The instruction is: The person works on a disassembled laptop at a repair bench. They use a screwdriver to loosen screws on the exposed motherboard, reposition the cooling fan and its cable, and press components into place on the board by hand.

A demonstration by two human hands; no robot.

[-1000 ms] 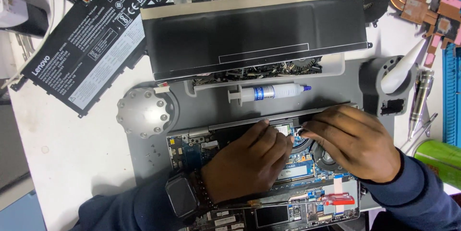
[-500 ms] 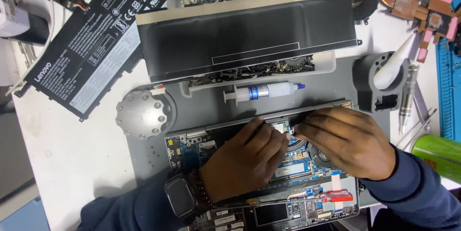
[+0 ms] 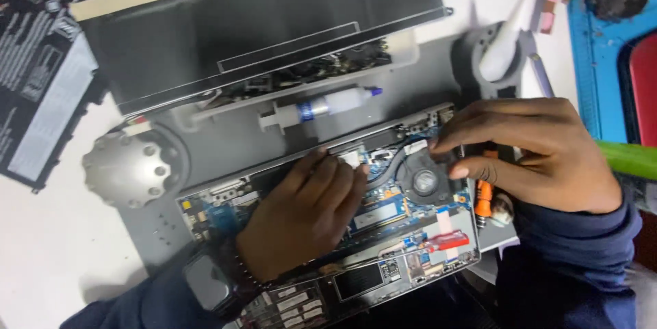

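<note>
An opened laptop (image 3: pixel 205 216) lies in front of me with its blue board (image 3: pixel 387 209) and round black fan (image 3: pixel 423 180) exposed. My left hand (image 3: pixel 304 216) rests flat on the board, fingertips by a small white connector (image 3: pixel 350 158), holding nothing. My right hand (image 3: pixel 547 151) reaches in from the right, with forefinger and thumb pinching the fan's right edge. An orange-handled screwdriver (image 3: pixel 483 199) lies just under that hand. A small red-handled tool (image 3: pixel 448 240) rests on the laptop's lower right part. There is a watch (image 3: pixel 205 281) on my left wrist.
A syringe of paste (image 3: pixel 328 105) lies just behind the laptop. A black laptop cover (image 3: pixel 260 28) sits on a tray of parts behind it. At left are a grey knobbed disc (image 3: pixel 126 165) and a black battery (image 3: pixel 41 76). At right are a grey tool stand (image 3: pixel 503 55), a blue mat (image 3: pixel 588 62) and a green object (image 3: pixel 629 158).
The view has moved in closer. My right hand has shifted right off the fan, which now shows, and pinches its edge. My left hand stays on the board.
</note>
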